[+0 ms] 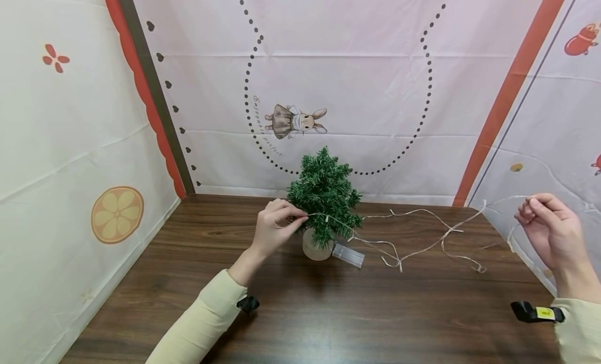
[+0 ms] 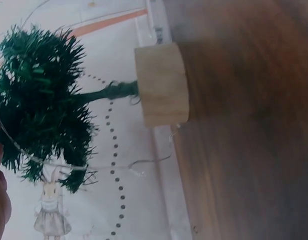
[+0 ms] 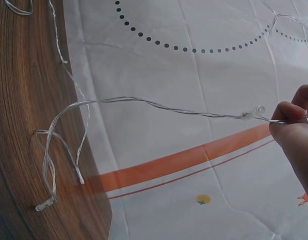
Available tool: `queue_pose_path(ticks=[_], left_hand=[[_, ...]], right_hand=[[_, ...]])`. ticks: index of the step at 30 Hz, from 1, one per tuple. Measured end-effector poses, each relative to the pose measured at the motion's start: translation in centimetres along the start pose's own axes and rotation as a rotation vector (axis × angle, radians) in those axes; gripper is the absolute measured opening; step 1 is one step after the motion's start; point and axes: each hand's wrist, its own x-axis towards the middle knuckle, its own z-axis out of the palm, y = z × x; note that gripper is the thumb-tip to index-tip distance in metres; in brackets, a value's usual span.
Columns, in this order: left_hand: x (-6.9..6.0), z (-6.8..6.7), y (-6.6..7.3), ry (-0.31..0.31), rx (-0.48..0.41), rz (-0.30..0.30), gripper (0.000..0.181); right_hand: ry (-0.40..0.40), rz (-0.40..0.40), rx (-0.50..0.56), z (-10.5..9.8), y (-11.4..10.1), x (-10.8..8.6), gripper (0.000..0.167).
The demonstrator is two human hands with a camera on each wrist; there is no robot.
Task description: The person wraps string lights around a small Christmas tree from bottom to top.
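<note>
A small green artificial tree (image 1: 324, 189) stands upright on a round pale wooden base (image 1: 316, 246). At the tree's left side my left hand (image 1: 277, 226) pinches a clear string of lights (image 1: 338, 221) between thumb and fingertips; the string crosses the front of the foliage. Far to the right, raised, my right hand (image 1: 554, 231) pinches another part of the string, also seen in the right wrist view as a twisted wire (image 3: 164, 106). A clear battery box (image 1: 348, 255) lies right of the base. In the left wrist view the wire hangs beside the foliage (image 2: 41, 95).
Loose loops of the light string (image 1: 422, 249) spread over the right part of the brown wooden table (image 1: 328, 317). Printed cloth (image 1: 352, 93) hangs behind the table, with more cloth at the left (image 1: 70, 134) and right sides.
</note>
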Motion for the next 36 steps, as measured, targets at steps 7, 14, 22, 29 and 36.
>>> queue_pose_path(ticks=[7,14,22,29,36], left_hand=[[-0.9,0.8,1.1,-0.037,-0.045,-0.255,0.003],[-1.1,1.2,1.9,-0.037,-0.035,-0.497,0.002],[-1.4,1.2,2.2,0.035,-0.049,-0.461,0.004],[-1.1,0.3,3.3,0.095,-0.151,-0.420,0.011],[0.9,0.6,5.0,0.032,-0.180,-0.339,0.012]], right_hand=[[0.001,-0.002,-0.011,0.2,0.0,-0.2,0.038],[-0.018,0.008,0.063,-0.1,0.1,-0.1,0.038],[0.005,-0.001,0.005,-0.1,-0.1,0.1,0.038],[0.014,0.006,0.046,-0.3,-0.1,0.4,0.038],[-0.011,0.021,0.078,-0.4,0.0,0.6,0.039]])
